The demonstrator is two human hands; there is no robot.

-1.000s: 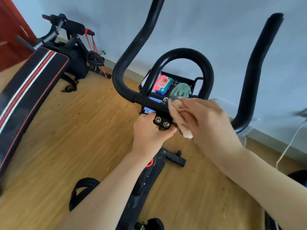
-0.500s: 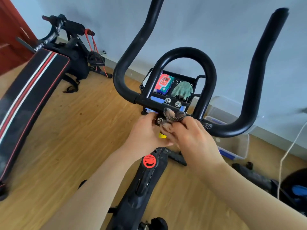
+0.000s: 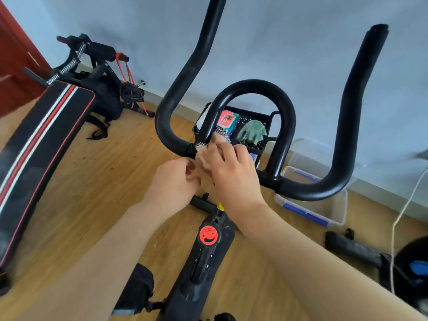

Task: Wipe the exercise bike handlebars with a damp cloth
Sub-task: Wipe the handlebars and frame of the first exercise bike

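The black exercise bike handlebars (image 3: 287,126) rise in front of me, with two tall outer horns and a centre loop. My right hand (image 3: 234,172) presses a pinkish cloth (image 3: 206,150) with a black-and-white mesh edge against the crossbar where the loop's left leg meets it. My left hand (image 3: 176,181) sits just below and left of the cloth, fingers curled at the stem clamp, which it hides. The bike's stem (image 3: 203,269) with a red round sticker (image 3: 208,235) runs down toward me.
A black wire basket (image 3: 266,121) behind the bars holds a wipes pack (image 3: 225,119) and a green cloth (image 3: 252,133). A sit-up bench (image 3: 34,158) lies left. A clear lidded box (image 3: 324,209) sits right on the wood floor, near a white cord (image 3: 398,223).
My right hand has carried the cloth up and left, from the clamp bolts onto the crossbar at the loop's left leg. My left hand stayed at the clamp. The view tilted down slightly.
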